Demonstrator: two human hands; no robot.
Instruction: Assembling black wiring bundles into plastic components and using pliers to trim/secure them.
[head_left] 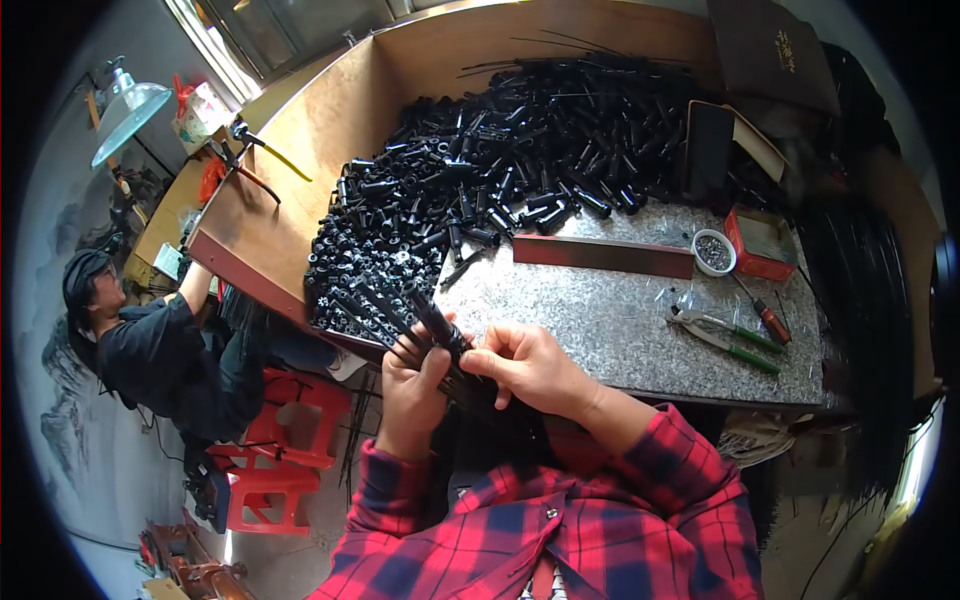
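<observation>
Both my hands close on one black tube-shaped plastic part (437,325) at the near edge of the speckled metal worktop (600,320). My left hand (412,378) grips its lower end from the left. My right hand (530,365) pinches it from the right, fingers curled. The part's upper end points up and left toward a large heap of similar black tube parts (500,170) that covers the back and left of the bench.
Green-handled pliers (725,340) and a red-handled screwdriver (765,315) lie at the right. A small white bowl of metal bits (713,252), a red box (762,243) and a dark red bar (603,255) sit behind. Another person (150,340) sits at left beside red stools (280,440).
</observation>
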